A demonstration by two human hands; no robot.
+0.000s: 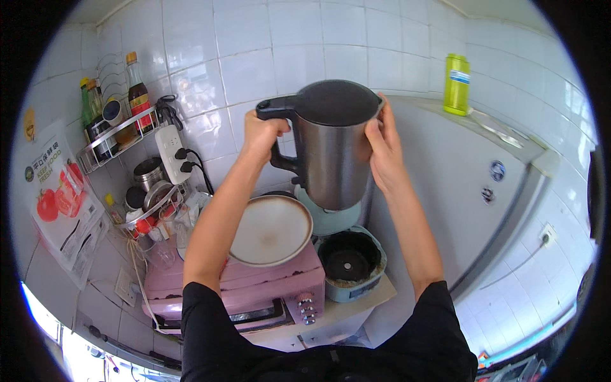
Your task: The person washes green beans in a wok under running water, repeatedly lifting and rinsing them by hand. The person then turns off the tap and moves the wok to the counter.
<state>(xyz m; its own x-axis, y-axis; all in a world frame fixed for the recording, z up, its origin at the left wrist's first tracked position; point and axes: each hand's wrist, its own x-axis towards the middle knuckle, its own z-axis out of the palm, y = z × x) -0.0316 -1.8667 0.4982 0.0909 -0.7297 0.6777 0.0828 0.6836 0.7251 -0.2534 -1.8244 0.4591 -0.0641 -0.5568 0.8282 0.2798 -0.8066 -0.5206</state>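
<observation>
A stainless-steel jug (pixel 336 162) with a black lid (pixel 338 102) is held up in front of me, roughly upright. My left hand (pixel 261 136) grips its black handle (pixel 282 160). Against the right side of the steel body, my right hand (pixel 385 148) presses with thumb and fingers. Below the jug stands a rice cooker (pixel 353 291) with its pale green lid (pixel 334 222) raised and a dark inner pot (pixel 347 265). Beside it, a white frying pan or dish (pixel 273 231) with a brown rim rests on a pink toaster oven (pixel 277 284).
A wire corner shelf (pixel 119 126) holds sauce bottles; a lower one (pixel 157 207) carries jars. A white power strip (pixel 172 153) with black plugs hangs on the tiled wall. At right stands a refrigerator (pixel 429 191), with a lime-green bottle (pixel 457 86) and metal utensil (pixel 499 131) on top.
</observation>
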